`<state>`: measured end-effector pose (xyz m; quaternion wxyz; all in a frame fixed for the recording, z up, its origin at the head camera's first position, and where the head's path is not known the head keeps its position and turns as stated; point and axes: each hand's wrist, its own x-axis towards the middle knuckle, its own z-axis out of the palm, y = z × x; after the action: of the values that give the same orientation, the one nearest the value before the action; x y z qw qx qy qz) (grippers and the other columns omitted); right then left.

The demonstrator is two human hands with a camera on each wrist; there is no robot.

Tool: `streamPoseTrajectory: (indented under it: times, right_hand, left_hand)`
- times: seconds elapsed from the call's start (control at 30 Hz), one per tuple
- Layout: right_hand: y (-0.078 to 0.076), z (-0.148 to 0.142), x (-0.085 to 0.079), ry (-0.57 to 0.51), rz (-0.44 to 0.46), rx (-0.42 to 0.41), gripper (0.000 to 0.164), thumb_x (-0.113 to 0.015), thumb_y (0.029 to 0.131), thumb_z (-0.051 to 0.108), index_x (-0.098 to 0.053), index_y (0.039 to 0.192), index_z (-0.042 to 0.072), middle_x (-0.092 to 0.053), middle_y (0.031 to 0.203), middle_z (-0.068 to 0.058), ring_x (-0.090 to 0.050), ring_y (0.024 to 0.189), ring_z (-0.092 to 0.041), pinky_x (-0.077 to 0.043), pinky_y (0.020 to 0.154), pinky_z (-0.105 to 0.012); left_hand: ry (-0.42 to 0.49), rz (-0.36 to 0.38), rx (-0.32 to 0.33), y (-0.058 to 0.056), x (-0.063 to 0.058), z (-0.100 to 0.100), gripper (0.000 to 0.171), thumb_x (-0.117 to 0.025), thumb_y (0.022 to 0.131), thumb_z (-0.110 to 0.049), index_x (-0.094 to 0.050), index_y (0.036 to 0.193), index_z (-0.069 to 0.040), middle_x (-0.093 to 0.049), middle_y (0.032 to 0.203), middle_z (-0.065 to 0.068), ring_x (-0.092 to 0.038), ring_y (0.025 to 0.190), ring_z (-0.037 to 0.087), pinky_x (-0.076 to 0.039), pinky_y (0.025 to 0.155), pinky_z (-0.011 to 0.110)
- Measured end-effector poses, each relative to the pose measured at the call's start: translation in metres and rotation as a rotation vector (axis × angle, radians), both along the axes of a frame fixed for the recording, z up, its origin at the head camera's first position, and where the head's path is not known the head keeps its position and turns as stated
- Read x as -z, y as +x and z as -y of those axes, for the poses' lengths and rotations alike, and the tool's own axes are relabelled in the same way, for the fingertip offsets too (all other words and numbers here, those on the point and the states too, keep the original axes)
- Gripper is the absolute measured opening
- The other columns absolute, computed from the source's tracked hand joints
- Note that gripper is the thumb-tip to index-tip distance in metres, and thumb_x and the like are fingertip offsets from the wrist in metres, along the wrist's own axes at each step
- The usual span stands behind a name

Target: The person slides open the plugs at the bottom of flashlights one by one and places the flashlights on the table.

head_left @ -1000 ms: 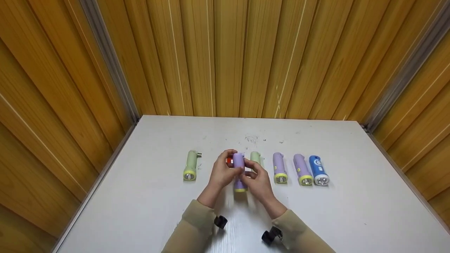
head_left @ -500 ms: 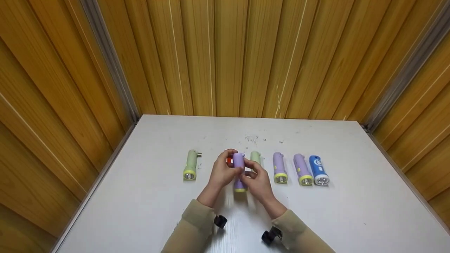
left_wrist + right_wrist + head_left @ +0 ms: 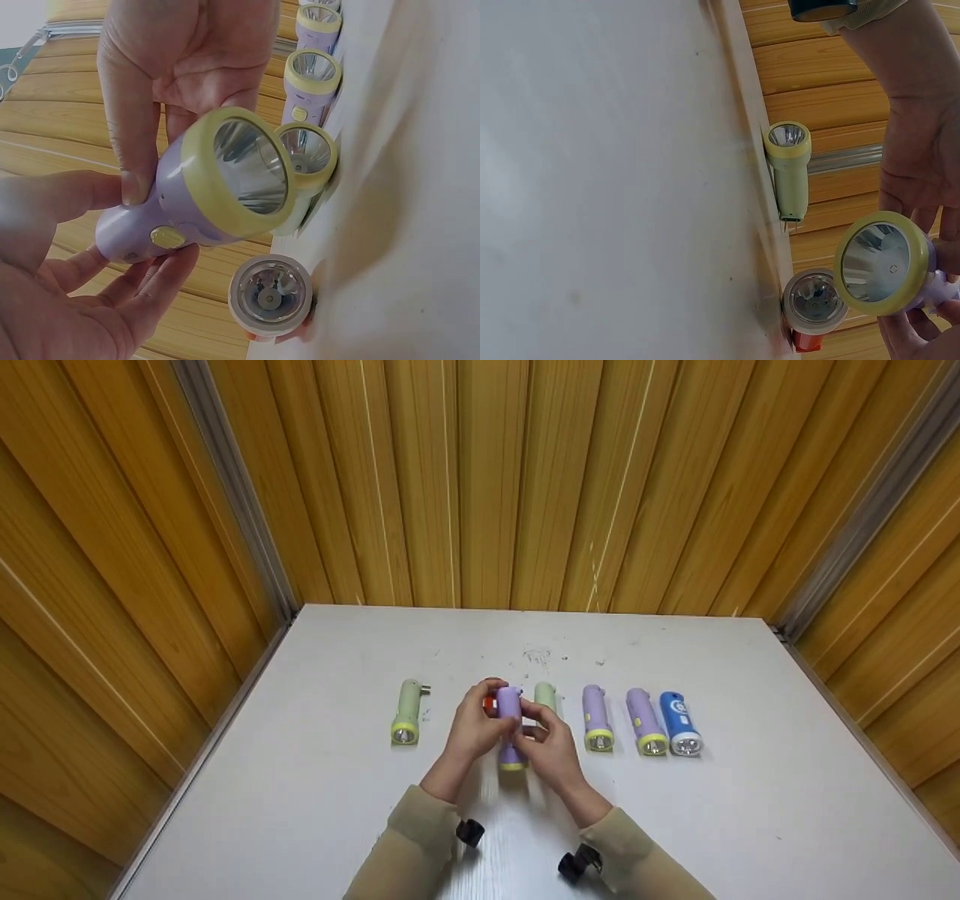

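Observation:
A purple flashlight point(image 3: 510, 703) with a yellow head ring is held between both hands at the middle of the table, lens end toward the wearer. My left hand point(image 3: 474, 727) grips its body, fingers curled around from the left. On the other side, my right hand point(image 3: 555, 748) pinches it with thumb and fingers. A yellow switch point(image 3: 167, 237) shows on the barrel in the left wrist view, close to the left fingers. Its clear lens point(image 3: 877, 262) appears in the right wrist view. Just behind the hands lies a red flashlight point(image 3: 490, 703) with a pale head point(image 3: 270, 296), mostly covered in the head view.
A green flashlight point(image 3: 407, 712) with metal plug prongs lies on the left. Right of the hands are another green flashlight point(image 3: 545, 694), two purple flashlights point(image 3: 595, 706) and a blue flashlight point(image 3: 679, 718). Wood-patterned panels point(image 3: 487, 480) stand around the white table point(image 3: 315, 810).

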<state>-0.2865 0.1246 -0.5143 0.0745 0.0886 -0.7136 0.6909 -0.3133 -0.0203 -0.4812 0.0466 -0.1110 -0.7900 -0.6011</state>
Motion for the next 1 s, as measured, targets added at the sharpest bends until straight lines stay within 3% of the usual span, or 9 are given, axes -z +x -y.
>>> streamPoseTrajectory:
  times: [0.23, 1.0]
  right_hand:
    - [0.0002, 0.0001, -0.0036, -0.001, 0.053, -0.015, 0.053, -0.067, 0.088, -0.007, -0.054, 0.139, -0.008, -0.058, 0.136, -0.03, -0.071, 0.101, -0.023, -0.059, 0.083, -0.022]
    - [0.0007, 0.0004, -0.0025, 0.026, 0.052, -0.007, 0.052, -0.067, 0.089, -0.007, -0.055, 0.139, -0.007, -0.059, 0.135, -0.028, -0.07, 0.103, -0.026, -0.058, 0.085, -0.022]
  left_hand:
    - [-0.032, 0.0, -0.011, 0.0, -0.0012, -0.0001, 0.054, -0.078, 0.075, 0.004, -0.061, 0.126, -0.001, -0.061, 0.12, 0.023, -0.06, 0.087, 0.022, -0.051, 0.075, 0.027]
    - [-0.101, -0.022, -0.029, 0.0017, -0.0015, -0.0002, 0.054, -0.079, 0.075, 0.001, -0.063, 0.127, -0.001, -0.06, 0.114, 0.019, -0.053, 0.086, 0.022, -0.044, 0.073, 0.028]
